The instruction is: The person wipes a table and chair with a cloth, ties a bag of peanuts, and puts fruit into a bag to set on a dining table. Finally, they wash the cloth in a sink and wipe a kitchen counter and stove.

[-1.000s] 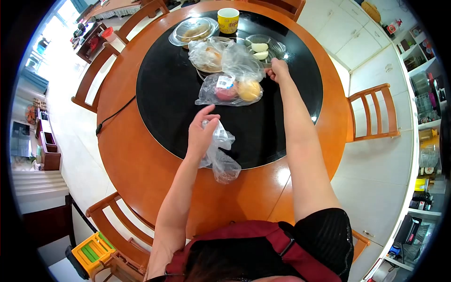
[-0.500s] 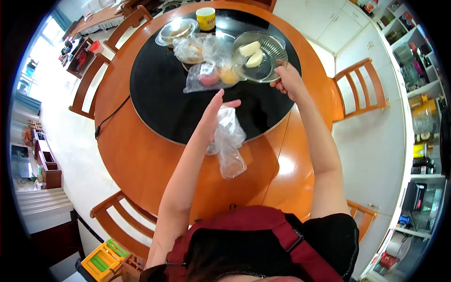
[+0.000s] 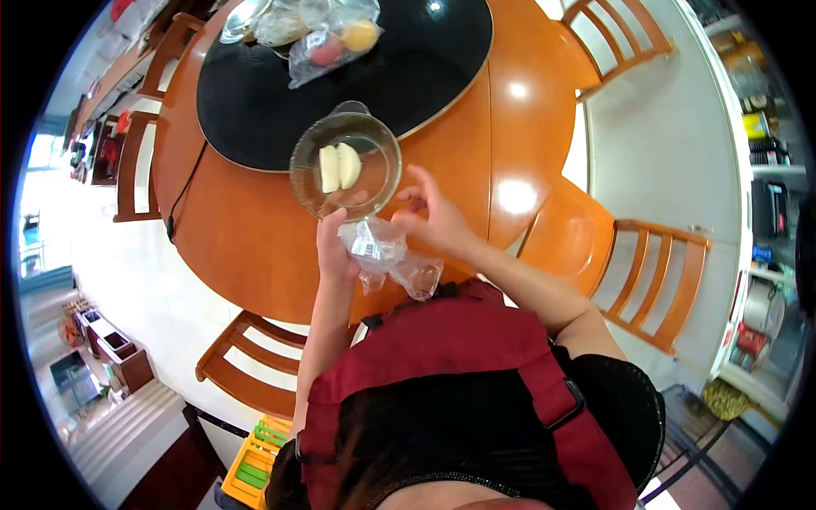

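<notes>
A clear glass bowl (image 3: 387, 174) with two pale, peeled fruit pieces (image 3: 340, 167) in it is held over the near side of the wooden table. My left hand (image 3: 335, 246) grips its near rim, thumb on top and fingers visible through the glass underneath. A crumpled clear plastic bag (image 3: 378, 246) with a printed label hangs beside that hand; whether the left fingers also pinch it is hidden. My right hand (image 3: 435, 219) is just right of the bowl, fingers apart and holding nothing, its thumb close to the bag.
On the black round turntable (image 3: 408, 59) lie a plastic bag with a red and a yellow fruit (image 3: 340, 42), plus other wrapped food (image 3: 280, 25). Wooden chairs (image 3: 654, 272) surround the table (image 3: 246, 238). A black cable (image 3: 189, 183) runs over its left side.
The bowl has come from above the turntable toward my body and passed from my right hand to my left. My right hand has let go. The view has shifted down and right.
</notes>
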